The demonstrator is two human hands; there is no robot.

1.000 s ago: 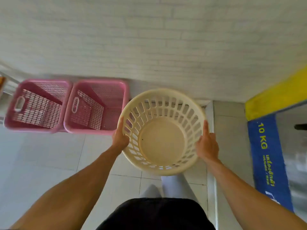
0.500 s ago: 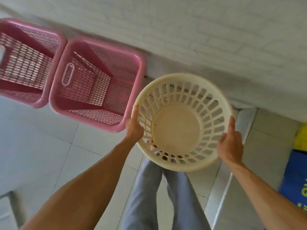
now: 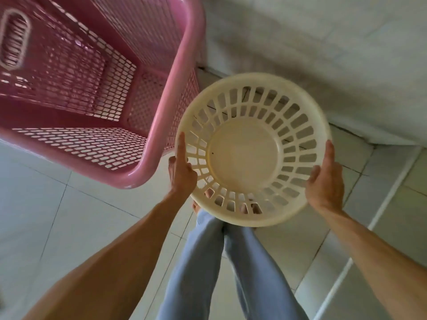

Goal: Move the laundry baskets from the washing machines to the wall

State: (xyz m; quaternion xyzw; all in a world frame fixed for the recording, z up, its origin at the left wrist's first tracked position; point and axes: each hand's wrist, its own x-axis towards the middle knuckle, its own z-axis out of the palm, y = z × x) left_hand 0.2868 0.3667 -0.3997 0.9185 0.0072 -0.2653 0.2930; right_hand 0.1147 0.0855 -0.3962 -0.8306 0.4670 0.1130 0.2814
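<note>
I hold a round cream laundry basket (image 3: 245,158) with slotted sides low over the floor, close to the white brick wall (image 3: 323,54). My left hand (image 3: 182,174) grips its left rim and my right hand (image 3: 325,183) grips its right rim. The basket is empty. Just left of it stands a pink rectangular mesh basket (image 3: 161,125) against the wall, its near right corner almost touching the cream one. My feet show through the cream basket's slots.
Pale floor tiles (image 3: 69,227) spread to the left and below. A raised white tile strip (image 3: 381,215) runs diagonally on the right. My legs in light blue trousers (image 3: 203,262) stand below the cream basket.
I have bent down and moved closer to the wall. The cream basket has come lower beside the pink basket, which now fills the upper left. The second pink basket has left the view.
</note>
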